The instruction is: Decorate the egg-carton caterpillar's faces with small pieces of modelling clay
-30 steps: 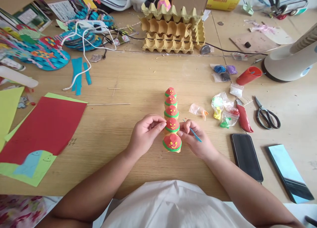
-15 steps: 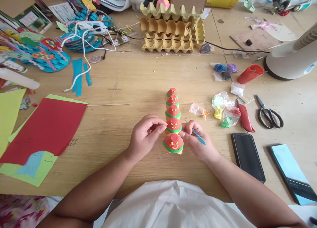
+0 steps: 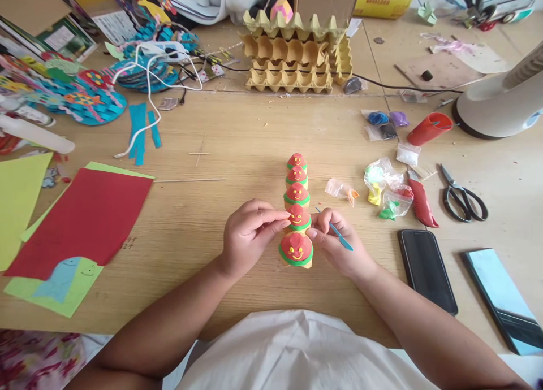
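Note:
An egg-carton strip (image 3: 297, 248) with several red clay domes, green bands and yellow smiling faces runs away from me in the middle of the table. My left hand (image 3: 250, 234) has thumb and forefinger pinched together at the left side of the second-nearest dome. Whatever may be between those fingertips is too small to make out. Between the fingers of my right hand (image 3: 341, 237) is a small blue plastic clay knife (image 3: 340, 237), slanting down to the right. The thumb of that hand presses against the strip's right side, near the gap between the two nearest domes.
Bags of coloured clay (image 3: 388, 186), a red utility knife (image 3: 421, 200), scissors (image 3: 462, 195) and two phones (image 3: 428, 271) lie to the right. A red cup (image 3: 429, 129) stands behind them. Coloured paper (image 3: 85, 220) lies left; egg cartons (image 3: 291, 76) stand at the back.
My left fingertips have shifted slightly right, onto the edge of the second-nearest dome. My right hand keeps its hold on the blue clay knife. The whole view has shifted a little.

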### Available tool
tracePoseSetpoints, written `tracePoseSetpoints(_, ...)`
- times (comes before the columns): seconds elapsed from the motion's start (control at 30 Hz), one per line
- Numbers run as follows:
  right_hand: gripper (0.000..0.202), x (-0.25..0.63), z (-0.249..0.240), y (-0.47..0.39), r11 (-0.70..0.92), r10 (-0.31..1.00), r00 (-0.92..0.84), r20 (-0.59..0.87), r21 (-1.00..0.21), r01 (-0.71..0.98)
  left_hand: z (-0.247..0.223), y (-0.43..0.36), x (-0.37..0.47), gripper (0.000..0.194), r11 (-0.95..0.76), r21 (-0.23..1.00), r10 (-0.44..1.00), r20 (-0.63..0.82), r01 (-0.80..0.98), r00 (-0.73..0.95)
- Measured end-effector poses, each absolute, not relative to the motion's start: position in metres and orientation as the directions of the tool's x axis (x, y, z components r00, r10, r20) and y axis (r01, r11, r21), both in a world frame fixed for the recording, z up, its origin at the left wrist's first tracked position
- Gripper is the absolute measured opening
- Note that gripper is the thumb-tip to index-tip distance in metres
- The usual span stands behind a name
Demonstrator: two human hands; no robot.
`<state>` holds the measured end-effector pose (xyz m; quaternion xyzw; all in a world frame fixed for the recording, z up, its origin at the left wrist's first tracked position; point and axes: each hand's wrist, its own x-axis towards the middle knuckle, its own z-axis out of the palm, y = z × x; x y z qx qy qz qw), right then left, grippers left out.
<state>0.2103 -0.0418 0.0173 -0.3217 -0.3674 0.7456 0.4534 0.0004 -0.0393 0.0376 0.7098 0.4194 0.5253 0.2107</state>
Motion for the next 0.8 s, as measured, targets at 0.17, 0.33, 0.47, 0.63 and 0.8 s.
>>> tracePoseSetpoints(0.17, 0.035, 0.2100, 0.0188, -0.0423, -0.329, 0.910, -0.385, -0.153, -0.831, -0.448, 0.0368, -0.0399, 0.0019, 0.011, -0.537, 0.774, 0.835, 0.546, 0.337, 0.077)
tracePoseSetpoints(0.33, 0.036, 0.2103, 0.0179, -0.0431, -0.341, 0.908, -0.381, -0.172, -0.832, -0.437, 0.0362, -0.0391, 0.0026, 0.010, -0.506, 0.798, 0.856, 0.510, 0.327, 0.082)
tracePoseSetpoints(0.47, 0.036, 0.2105, 0.0180, -0.0430, -0.341, 0.909, -0.380, -0.173, -0.833, -0.436, 0.0376, -0.0382, 0.0032, 0.011, -0.493, 0.808, 0.865, 0.493, 0.324, 0.088)
tracePoseSetpoints(0.63, 0.037, 0.2103, 0.0195, -0.0428, -0.339, 0.909, -0.379, -0.176, -0.840, -0.424, 0.0388, -0.0384, 0.0036, 0.009, -0.495, 0.800, 0.863, 0.497, 0.339, 0.087)
tracePoseSetpoints(0.8, 0.035, 0.2105, 0.0209, -0.0432, -0.356, 0.902, -0.394, -0.176, -0.821, -0.446, 0.0371, -0.0408, 0.0006, 0.008, -0.517, 0.778, 0.846, 0.528, 0.356, 0.074)
